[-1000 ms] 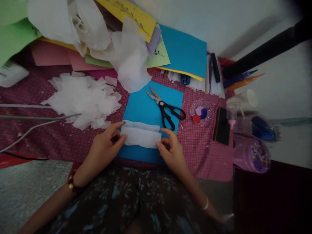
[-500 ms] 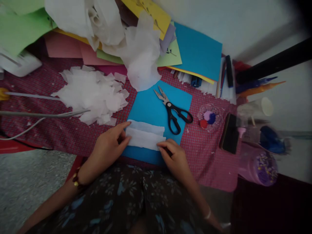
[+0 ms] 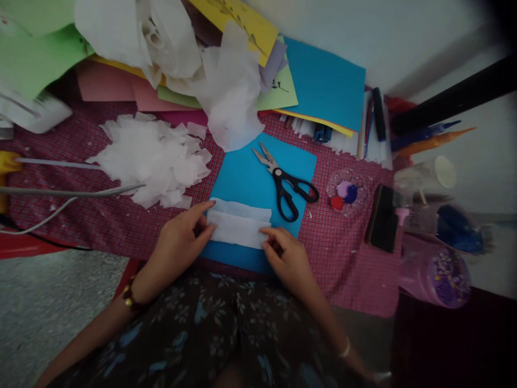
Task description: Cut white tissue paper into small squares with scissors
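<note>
Tissue strip (image 3: pixel 238 229) just beside scissors (image 3: pixel 283 180)

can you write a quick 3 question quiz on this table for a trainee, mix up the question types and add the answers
1. True or false: the scissors lie with their blades apart on the blue sheet.
2. Multiple choice: which colour is missing from the blobs in the clear tray? a) red b) green c) dark blue
3. Short answer: which hand touches the end of the white paper strip nearer the black phone?

Key: 1. True; 2. b; 3. the right hand
</note>
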Motion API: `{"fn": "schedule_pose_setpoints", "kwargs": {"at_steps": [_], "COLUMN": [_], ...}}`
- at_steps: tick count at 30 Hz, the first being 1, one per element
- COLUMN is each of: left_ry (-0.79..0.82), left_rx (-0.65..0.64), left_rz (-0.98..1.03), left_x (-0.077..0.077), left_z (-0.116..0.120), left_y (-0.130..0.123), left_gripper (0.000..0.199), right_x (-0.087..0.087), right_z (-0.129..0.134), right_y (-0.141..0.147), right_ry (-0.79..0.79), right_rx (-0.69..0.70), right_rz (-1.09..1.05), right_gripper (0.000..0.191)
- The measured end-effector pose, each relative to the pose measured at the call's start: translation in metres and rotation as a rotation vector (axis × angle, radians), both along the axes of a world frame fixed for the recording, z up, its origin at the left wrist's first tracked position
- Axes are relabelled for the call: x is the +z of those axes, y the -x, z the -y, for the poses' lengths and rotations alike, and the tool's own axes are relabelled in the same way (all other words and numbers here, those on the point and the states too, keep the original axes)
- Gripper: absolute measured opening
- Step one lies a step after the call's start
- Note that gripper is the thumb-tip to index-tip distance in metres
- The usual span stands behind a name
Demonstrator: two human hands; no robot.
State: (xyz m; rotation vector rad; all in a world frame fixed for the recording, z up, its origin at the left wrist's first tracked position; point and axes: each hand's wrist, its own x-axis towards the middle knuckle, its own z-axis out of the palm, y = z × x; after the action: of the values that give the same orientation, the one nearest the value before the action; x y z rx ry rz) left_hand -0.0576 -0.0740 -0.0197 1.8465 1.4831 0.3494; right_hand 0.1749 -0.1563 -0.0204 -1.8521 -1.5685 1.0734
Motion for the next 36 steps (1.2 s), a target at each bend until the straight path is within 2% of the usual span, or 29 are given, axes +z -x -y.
{"fn": "schedule_pose_setpoints", "kwargs": {"at_steps": [6, 17, 21, 26, 30, 33, 36], "left_ry": [-0.058, -0.136, -0.178, -0.378, -0.558, -0.603, -0.604], "left_rx": [-0.003, -0.033, -0.08, -0.252, -0.495, -0.682, -0.798], "left_rz": [-0.005, -0.038, -0.072, -0.172, -0.224, -0.167, -0.125], "left_x": [-0.0055, -0.0066, -0.0094, -0.0109, -0.0084, -0.0065, -0.0087], "left_z": [0.0013, -0.0007, -0.0006, 0.0007, 0.0004, 0.0014, 0.0066], "left_y": [0.0015, 0.0021, 0.0024, 0.0019, 0.0007, 0.0004, 0.0014], "left_gripper": [0.042, 0.039, 0.037, 0.036, 0.044, 0.04, 0.033], "right_x": [0.0008, -0.0029, -0.0024, 0.0002, 0.0021, 0.0001, -0.0029], "right_z": [-0.0006, -0.0022, -0.0043, -0.0041, -0.0026, -0.0027, -0.0034], "right_y": [0.0002, 0.0014, 0.003, 0.0026, 0.0003, -0.0007, -0.0023], "right_ry": [-0.007, -0.044, -0.06, -0.061, -0.082, -0.093, -0.102], "right_rx": [-0.025, -0.055, -0.054, -0.031, 0.003, 0.016, 0.021], "right_rz": [0.0, 0.033, 0.064, 0.112, 0.121, 0.119, 0.12], "right_gripper": [0.025, 0.023, 0.023, 0.024, 0.029, 0.031, 0.031]}}
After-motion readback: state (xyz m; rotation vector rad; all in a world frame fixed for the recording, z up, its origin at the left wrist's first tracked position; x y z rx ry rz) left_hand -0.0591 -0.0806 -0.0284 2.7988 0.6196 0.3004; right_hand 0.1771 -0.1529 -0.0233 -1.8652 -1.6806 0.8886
